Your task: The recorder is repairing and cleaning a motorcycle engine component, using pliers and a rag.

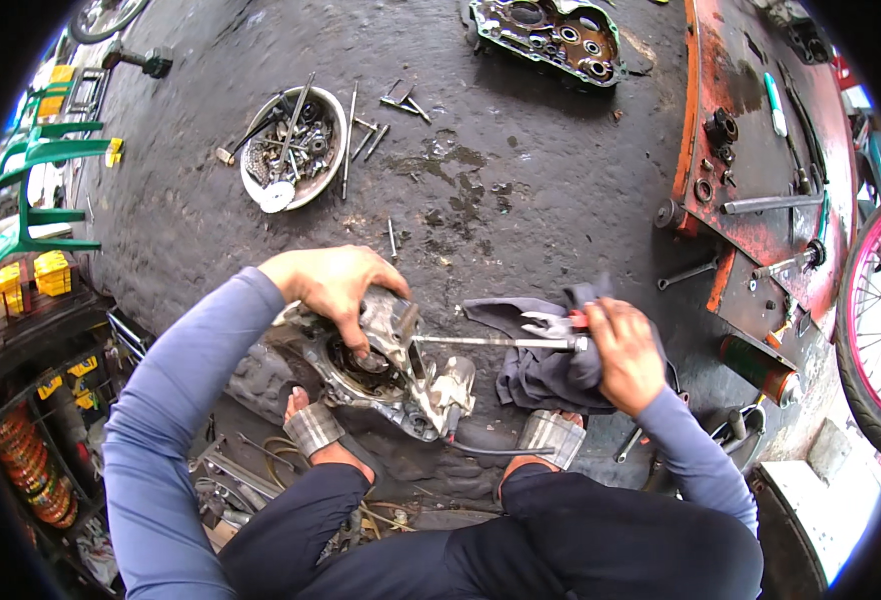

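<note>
A greasy metal engine case (391, 395) stands between my feet, with a round opening in its side. My left hand (336, 285) grips its top, thumb at the opening and fingers over the upper edge. From its right side a long-shafted wrench (491, 342) runs level to my right hand (621, 350). That hand is closed round the wrench's handle end, which the fingers hide. Pliers (549, 324) with a bit of red handle show right beside these fingers; whether they touch the hand I cannot tell. Under them lies a crumpled dark grey cloth (541, 378).
Ahead left stands a bowl (338, 150) of small metal parts, with bolts (393, 240) and rods nearby. Another engine case half (551, 40) lies farther off. To the right are a red metal bench (696, 130), a spray can (761, 370) and a wheel (876, 320). Green chairs (46, 190) stand left.
</note>
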Tool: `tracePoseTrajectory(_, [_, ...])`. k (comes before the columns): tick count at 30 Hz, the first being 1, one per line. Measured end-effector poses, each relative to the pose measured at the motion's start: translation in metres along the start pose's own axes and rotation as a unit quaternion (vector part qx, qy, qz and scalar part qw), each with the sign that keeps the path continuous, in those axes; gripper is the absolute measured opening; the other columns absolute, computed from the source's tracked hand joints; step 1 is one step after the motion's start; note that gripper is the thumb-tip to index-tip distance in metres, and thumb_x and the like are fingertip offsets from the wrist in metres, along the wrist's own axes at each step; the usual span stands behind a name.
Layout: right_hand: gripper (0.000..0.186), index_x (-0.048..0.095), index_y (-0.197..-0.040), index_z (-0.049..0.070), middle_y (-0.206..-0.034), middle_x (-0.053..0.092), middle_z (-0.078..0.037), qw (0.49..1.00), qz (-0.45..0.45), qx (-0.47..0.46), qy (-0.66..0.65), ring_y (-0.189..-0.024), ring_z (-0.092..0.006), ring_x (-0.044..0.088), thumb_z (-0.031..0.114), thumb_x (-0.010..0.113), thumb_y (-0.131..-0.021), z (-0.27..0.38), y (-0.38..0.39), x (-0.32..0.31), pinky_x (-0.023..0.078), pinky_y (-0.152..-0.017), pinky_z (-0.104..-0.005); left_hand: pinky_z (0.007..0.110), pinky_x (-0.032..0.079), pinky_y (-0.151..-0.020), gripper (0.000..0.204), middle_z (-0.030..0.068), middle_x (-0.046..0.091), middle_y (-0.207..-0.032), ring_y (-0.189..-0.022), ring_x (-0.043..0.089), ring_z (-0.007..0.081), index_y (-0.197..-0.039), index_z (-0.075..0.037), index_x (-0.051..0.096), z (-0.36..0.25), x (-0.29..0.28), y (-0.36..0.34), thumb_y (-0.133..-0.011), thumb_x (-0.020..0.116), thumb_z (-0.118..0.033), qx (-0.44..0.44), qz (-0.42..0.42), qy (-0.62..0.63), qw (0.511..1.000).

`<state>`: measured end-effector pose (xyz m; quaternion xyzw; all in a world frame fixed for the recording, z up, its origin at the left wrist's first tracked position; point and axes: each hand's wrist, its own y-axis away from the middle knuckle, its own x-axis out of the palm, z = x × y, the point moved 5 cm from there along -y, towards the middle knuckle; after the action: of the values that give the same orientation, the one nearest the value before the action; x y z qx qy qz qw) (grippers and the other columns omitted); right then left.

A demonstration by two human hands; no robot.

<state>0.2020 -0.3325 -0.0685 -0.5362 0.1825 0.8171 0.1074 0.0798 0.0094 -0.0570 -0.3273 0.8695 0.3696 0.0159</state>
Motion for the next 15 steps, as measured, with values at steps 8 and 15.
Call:
tracePoseTrajectory(8, [0.057, 0.051, -0.141, -0.001, -0.139, 0.054, -0.022, 0.998, -0.004, -0.068, 0.01, -0.13, -0.0405, 0.051, 0.016, 0.053, -0.087, 0.055, -0.035, 0.042, 0.036, -0.114, -0.0525, 0.05, 0.046, -0.099, 0.093, 0.014, 0.058, -0.121, -0.119, 0.053, 0.036, -0.133, -0.007, 0.061, -0.013, 0.018, -0.004, -0.054, 0.091, -0.047, -0.027, -0.053, -0.152, 0.987])
tracePoseTrajectory(15, [0.057, 0.052, -0.142, -0.001, -0.142, 0.053, -0.021, 0.995, -0.059, -0.07, 0.027, -0.132, -0.0406, 0.049, 0.012, 0.055, -0.087, 0.065, -0.055, 0.062, 0.034, -0.115, -0.055, 0.047, 0.049, -0.09, 0.095, 0.0172, 0.061, -0.11, -0.105, 0.059, 0.0375, -0.119, -0.002, 0.069, -0.001, 0.019, -0.011, -0.051, 0.09, -0.065, -0.017, -0.169, -0.142, 0.975])
